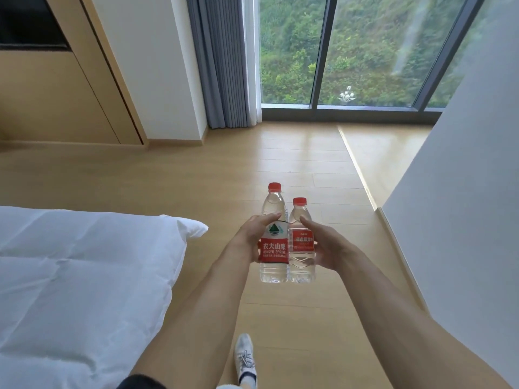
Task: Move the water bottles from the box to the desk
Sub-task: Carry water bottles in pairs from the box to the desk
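Two clear water bottles with red caps and red labels are held upright side by side in front of me, above the wooden floor. My left hand grips the taller bottle around its label. My right hand grips the shorter bottle from the right side. The two bottles touch each other. No box or desk is in view.
A bed with a white duvet fills the lower left. A white wall runs along the right. Ahead lie the wooden floor, grey curtains and a floor-to-ceiling window. My white shoe is below.
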Demonstrator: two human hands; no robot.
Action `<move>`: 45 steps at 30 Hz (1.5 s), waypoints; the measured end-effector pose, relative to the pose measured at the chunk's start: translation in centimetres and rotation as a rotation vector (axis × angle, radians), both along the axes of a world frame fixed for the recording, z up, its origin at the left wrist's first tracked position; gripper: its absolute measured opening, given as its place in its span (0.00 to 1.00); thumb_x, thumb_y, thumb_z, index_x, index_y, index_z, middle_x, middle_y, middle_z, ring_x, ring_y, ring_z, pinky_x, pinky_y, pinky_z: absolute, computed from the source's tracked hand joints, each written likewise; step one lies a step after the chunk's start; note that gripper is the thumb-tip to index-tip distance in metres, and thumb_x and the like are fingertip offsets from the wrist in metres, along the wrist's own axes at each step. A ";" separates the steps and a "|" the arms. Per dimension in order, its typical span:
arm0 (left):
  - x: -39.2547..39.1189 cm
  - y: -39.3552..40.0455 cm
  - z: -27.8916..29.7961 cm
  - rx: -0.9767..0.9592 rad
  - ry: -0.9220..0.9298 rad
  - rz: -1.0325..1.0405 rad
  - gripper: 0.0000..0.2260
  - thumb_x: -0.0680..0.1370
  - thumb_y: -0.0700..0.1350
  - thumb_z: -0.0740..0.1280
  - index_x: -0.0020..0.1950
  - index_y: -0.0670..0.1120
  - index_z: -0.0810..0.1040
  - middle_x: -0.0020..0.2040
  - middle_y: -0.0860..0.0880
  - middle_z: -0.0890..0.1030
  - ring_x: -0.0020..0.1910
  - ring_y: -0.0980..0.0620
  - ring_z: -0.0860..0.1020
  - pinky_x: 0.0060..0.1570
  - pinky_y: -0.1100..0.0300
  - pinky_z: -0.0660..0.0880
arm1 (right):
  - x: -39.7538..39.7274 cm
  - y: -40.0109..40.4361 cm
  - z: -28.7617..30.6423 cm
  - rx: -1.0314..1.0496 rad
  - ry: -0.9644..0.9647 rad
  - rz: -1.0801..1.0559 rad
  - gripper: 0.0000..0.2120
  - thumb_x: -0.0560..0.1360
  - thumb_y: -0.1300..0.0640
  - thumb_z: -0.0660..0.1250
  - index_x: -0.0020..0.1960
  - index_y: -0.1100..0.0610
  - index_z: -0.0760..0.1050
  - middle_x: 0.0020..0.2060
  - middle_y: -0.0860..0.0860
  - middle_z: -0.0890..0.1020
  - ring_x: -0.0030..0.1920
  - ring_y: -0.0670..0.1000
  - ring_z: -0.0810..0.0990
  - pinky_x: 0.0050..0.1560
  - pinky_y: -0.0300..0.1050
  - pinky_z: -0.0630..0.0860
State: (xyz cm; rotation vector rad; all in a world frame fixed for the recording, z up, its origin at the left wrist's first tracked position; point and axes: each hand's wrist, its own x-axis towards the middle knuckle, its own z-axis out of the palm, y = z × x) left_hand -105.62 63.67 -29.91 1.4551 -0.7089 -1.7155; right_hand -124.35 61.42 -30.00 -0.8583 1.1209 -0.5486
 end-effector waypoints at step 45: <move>54.8 4.1 -3.3 0.114 -0.021 1.255 0.22 0.72 0.55 0.77 0.61 0.50 0.75 0.54 0.42 0.85 0.45 0.41 0.86 0.42 0.41 0.81 | 67.4 -12.1 -2.6 0.027 0.054 1.138 0.23 0.80 0.42 0.66 0.66 0.58 0.76 0.59 0.58 0.82 0.55 0.57 0.81 0.56 0.58 0.77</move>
